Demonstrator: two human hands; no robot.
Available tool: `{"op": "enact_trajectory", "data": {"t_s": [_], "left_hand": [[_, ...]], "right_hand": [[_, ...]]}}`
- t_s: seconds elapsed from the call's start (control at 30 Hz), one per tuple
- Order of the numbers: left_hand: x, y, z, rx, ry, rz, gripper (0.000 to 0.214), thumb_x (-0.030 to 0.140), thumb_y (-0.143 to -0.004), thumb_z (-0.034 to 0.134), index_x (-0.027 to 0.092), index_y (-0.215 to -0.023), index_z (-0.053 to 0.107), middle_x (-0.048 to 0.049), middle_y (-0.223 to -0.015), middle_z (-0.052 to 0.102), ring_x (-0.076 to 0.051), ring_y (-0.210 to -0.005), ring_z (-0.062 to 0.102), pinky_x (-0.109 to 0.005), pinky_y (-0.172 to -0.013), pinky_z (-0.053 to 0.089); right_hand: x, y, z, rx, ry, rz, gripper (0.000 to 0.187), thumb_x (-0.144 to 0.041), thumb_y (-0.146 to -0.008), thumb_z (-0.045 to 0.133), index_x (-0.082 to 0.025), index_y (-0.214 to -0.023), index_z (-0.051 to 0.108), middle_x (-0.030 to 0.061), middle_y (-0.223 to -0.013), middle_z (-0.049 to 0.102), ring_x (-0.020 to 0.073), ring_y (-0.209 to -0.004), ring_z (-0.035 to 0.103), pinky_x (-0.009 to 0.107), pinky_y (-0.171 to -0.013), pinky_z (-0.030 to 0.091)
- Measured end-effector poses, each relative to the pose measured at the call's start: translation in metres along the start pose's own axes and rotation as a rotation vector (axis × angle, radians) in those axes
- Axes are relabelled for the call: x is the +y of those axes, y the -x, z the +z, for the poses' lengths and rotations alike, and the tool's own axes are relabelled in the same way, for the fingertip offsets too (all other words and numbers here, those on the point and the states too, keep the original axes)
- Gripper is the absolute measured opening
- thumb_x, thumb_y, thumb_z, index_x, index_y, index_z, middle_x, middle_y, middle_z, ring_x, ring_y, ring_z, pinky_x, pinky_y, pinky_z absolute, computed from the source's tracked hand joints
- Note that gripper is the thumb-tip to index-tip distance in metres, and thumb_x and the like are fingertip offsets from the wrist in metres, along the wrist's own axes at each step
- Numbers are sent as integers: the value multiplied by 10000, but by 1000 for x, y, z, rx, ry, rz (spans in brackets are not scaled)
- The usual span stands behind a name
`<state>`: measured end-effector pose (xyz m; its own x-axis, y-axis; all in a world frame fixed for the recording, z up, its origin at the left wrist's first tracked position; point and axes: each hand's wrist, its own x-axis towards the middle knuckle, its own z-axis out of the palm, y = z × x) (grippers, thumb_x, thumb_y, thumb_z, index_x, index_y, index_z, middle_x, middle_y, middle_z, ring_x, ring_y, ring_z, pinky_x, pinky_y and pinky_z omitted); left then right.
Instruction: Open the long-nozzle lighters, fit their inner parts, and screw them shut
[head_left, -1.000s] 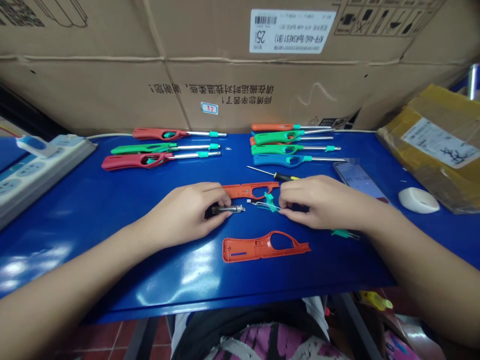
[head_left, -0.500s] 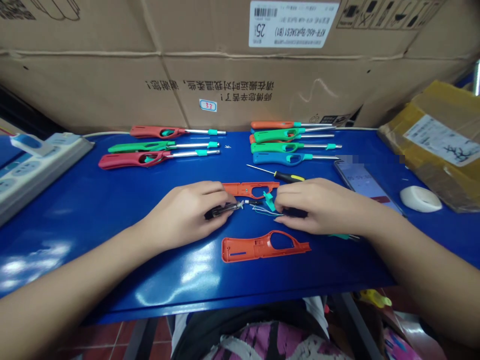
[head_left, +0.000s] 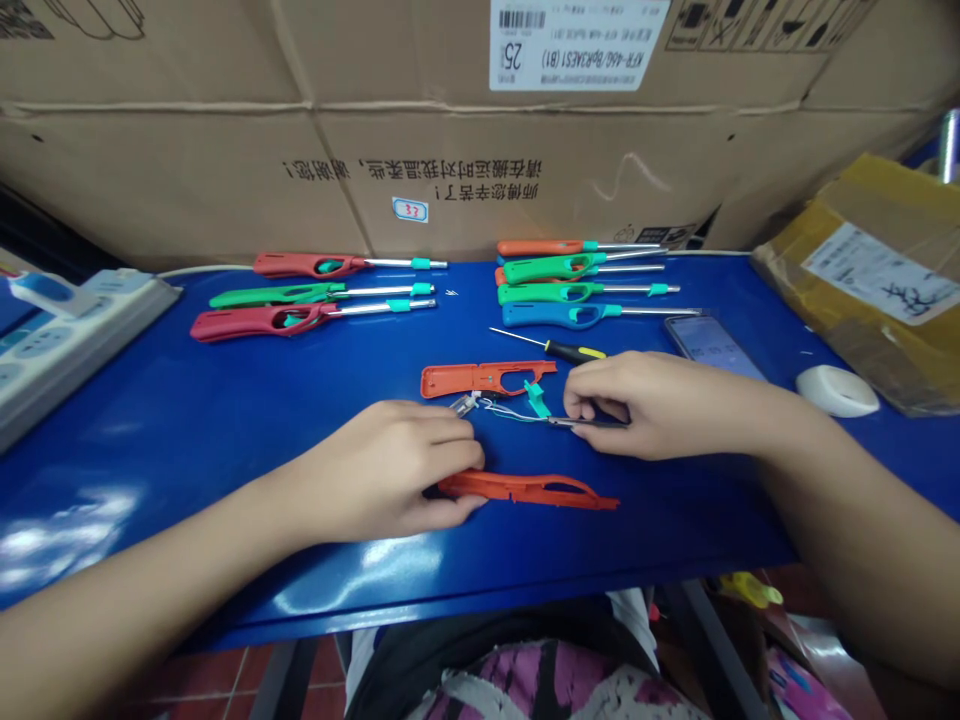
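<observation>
My left hand (head_left: 420, 465) is closed on one end of an orange lighter casing half (head_left: 536, 487), which is tipped on its edge. Beyond it lies the other orange casing half (head_left: 454, 380), inner side up. Just in front of that one are a small clear fuel tank (head_left: 465, 404), partly behind my left fingers, thin white and green wires (head_left: 510, 411) and a teal trigger (head_left: 537, 399). My right hand (head_left: 637, 405) has its fingers closed around a thin dark rod (head_left: 561, 421) where the wires end; the palm hides part of it.
Several gas lighters (head_left: 270, 320) lie in two groups along the back, before a large cardboard box (head_left: 225, 180). A screwdriver (head_left: 574, 352), phone (head_left: 712, 345), white mouse (head_left: 836, 390) and taped carton (head_left: 862, 290) are on the right. A power strip (head_left: 90, 310) stands at left.
My left hand has let go of the fuel tank, come nearer the table's front edge, and taken the near orange casing half, tilting it up. My right hand stays near the wires.
</observation>
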<state>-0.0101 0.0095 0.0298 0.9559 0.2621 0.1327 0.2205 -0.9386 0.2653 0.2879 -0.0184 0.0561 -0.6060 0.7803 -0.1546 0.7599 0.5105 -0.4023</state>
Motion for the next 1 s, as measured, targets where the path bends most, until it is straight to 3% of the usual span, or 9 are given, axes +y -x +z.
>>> {"op": "enact_trajectory", "data": {"t_s": [0.1,0.33,0.43,0.67,0.83,1.0], "left_hand": [[-7,4,-7,-22,-41,-26,178,309,-985,574,197,-909,690,-24,-807,671,-178,-724,621,-309,-664,462],[-18,12,-17,-33,-151,-62,183,366,-971,605,215,-970,708,-17,-795,661,-188,-690,602,-333,-629,432],[-19,10,-16,-35,-143,-63,184,359,-977,595,206,-970,696,-24,-833,676,-189,-715,620,-336,-647,451],[-24,12,-17,-52,-114,-92,219,304,-1023,497,217,-988,695,-35,-909,709,-191,-785,665,-337,-700,488],[-25,12,-21,-72,-155,-103,225,277,-1000,508,223,-907,705,-29,-801,687,-195,-713,637,-342,-651,463],[-20,9,-19,7,-128,-87,242,370,-1004,525,215,-1060,703,-40,-905,722,-201,-763,677,-331,-672,480]], "right_hand": [[1,-1,2,90,-87,-99,43,-210,-868,623,-199,-894,655,-14,-809,638,96,-638,512,232,-605,372],[-2,3,-1,235,-187,-223,64,-231,-908,652,-173,-905,625,-10,-821,619,64,-594,467,208,-588,392],[-3,4,-3,180,-192,-224,41,-202,-884,657,-175,-912,643,0,-836,645,79,-641,504,216,-613,402],[-3,5,-5,-114,-116,-115,88,-140,-835,628,-207,-850,682,-36,-748,649,94,-643,535,220,-609,390],[-1,5,-5,-102,-139,-84,128,-171,-872,622,-220,-946,714,-35,-768,673,92,-631,558,215,-579,383],[1,2,-3,-26,-71,-100,176,-181,-875,612,-221,-991,738,2,-837,710,128,-710,601,242,-628,396]]}}
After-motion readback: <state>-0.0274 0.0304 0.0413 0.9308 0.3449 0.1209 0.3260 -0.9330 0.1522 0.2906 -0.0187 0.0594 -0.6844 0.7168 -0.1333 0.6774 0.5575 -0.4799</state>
